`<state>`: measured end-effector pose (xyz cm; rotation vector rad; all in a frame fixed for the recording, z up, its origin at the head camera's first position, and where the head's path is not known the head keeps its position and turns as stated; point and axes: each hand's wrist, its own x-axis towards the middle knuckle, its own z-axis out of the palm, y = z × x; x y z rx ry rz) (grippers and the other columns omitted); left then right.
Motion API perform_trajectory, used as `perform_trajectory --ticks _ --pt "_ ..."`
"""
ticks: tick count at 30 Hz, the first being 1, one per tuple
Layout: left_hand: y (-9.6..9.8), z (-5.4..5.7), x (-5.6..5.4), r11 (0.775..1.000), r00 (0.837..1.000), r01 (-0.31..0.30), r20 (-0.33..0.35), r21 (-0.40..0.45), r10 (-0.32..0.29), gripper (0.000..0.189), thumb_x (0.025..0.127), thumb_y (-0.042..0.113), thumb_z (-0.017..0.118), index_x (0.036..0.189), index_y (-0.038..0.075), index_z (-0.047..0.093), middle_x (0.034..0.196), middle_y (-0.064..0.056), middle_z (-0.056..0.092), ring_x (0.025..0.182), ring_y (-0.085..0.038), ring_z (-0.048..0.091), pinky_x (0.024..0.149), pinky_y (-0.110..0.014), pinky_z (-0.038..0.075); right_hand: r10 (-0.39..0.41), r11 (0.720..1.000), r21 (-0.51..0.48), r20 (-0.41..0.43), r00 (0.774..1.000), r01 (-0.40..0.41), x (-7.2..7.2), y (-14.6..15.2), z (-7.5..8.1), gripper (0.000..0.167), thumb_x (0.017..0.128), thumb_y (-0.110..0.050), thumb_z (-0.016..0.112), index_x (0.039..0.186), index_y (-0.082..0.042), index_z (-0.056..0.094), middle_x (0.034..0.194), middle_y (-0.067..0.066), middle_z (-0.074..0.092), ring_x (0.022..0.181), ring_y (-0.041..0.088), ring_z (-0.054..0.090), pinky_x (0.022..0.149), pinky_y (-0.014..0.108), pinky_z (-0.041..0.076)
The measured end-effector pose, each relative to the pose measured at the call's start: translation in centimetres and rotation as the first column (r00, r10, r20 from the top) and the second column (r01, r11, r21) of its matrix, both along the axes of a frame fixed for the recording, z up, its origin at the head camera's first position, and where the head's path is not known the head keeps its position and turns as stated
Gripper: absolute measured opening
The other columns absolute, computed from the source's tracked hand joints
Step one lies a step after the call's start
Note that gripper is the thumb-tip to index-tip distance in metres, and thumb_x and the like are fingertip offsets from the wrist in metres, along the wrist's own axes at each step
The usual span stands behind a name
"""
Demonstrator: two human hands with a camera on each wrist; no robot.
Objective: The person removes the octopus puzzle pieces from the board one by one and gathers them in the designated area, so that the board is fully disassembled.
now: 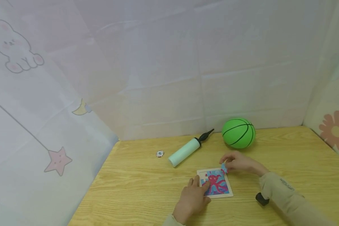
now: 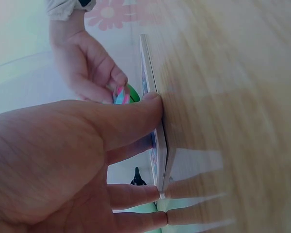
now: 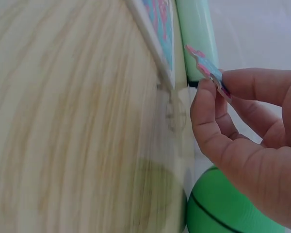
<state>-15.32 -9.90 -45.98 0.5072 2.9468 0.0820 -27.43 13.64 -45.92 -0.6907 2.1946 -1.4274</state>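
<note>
A square jigsaw puzzle (image 1: 218,188) of a pink octopus on blue lies in a white-rimmed tray (image 1: 230,191) on the table. A pale bare patch shows in its upper left part. My left hand (image 1: 192,197) rests at the tray's near left corner. Its index finger lies on the picture, and in the left wrist view the thumb (image 2: 136,116) touches the tray's edge. Above the tray's far right corner, my right hand (image 1: 238,162) pinches a blue and pink puzzle piece (image 3: 206,68) between thumb and fingertips, tilted and apart from the tray.
Behind the tray lies a pale green hand pump (image 1: 184,153) with a black nozzle. A green ball (image 1: 239,133) with black lines sits at the back, beyond my right hand. A small round chip (image 1: 159,153) is left of the pump. A cloth-covered wall rises behind the table (image 1: 124,188).
</note>
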Motion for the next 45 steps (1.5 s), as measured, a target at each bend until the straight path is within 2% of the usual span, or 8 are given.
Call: perform_trajectory --ticks 7,12,20,27,39,45 --pt "-0.1 0.2 0.1 1.0 1.0 -0.007 0.016 0.008 0.006 0.054 0.09 0.043 0.063 0.141 0.032 0.049 0.141 -0.013 0.041 0.126 -0.032 0.044 0.085 -0.043 0.05 0.019 1.0 -0.017 0.021 1.0 -0.019 -0.1 2.3 -0.4 0.026 0.089 0.001 0.054 0.112 0.011 0.059 0.082 0.009 0.059 0.072 0.016 0.054 0.064 0.029 0.051" --pt "-0.2 0.1 0.1 1.0 1.0 -0.003 0.024 0.009 0.002 0.054 0.09 0.043 0.063 0.141 0.032 0.048 0.142 -0.013 0.041 0.128 -0.033 0.043 0.087 -0.045 0.05 0.026 1.0 -0.002 0.014 1.0 -0.026 -0.3 3.7 -0.7 0.026 0.091 0.0 0.055 0.113 0.014 0.057 0.085 0.011 0.061 0.074 0.017 0.057 0.065 0.028 0.052" --pt "-0.3 -0.2 -0.1 1.0 1.0 0.001 0.03 0.0 -0.001 0.055 0.09 0.044 0.062 0.142 0.034 0.047 0.142 -0.012 0.041 0.126 -0.031 0.043 0.084 -0.042 0.05 -0.01 1.0 0.025 0.055 0.998 0.009 -0.4 5.3 -0.9 0.028 0.092 -0.003 0.055 0.114 0.015 0.055 0.092 0.014 0.061 0.081 0.021 0.061 0.068 0.03 0.054" --pt "-0.2 -0.2 -0.1 1.0 1.0 0.003 0.025 -0.001 -0.003 0.055 0.09 0.044 0.063 0.141 0.034 0.048 0.141 -0.011 0.041 0.123 -0.029 0.044 0.081 -0.04 0.051 -0.008 1.0 0.016 0.083 0.997 0.006 -0.6 6.0 -0.9 0.025 0.092 -0.002 0.056 0.11 0.014 0.055 0.09 0.014 0.062 0.077 0.02 0.061 0.063 0.027 0.052" --pt "-0.1 0.3 0.0 1.0 1.0 0.013 0.015 0.01 -0.013 0.054 0.09 0.042 0.064 0.141 0.032 0.049 0.142 -0.013 0.043 0.125 -0.031 0.045 0.082 -0.042 0.051 -0.045 0.996 0.078 -0.028 0.999 0.048 -1.1 5.8 -1.2 0.013 0.088 -0.002 0.063 0.095 0.01 0.062 0.079 0.01 0.064 0.066 0.012 0.056 0.057 0.023 0.047" --pt "-0.1 0.3 0.1 1.0 1.0 0.014 0.011 0.009 -0.014 0.054 0.09 0.042 0.063 0.141 0.032 0.048 0.14 -0.012 0.042 0.123 -0.03 0.045 0.081 -0.041 0.051 -0.075 0.991 0.101 -0.091 0.993 0.084 -1.1 5.5 -1.2 0.01 0.088 -0.003 0.065 0.092 0.007 0.065 0.077 0.008 0.065 0.066 0.014 0.057 0.056 0.024 0.047"
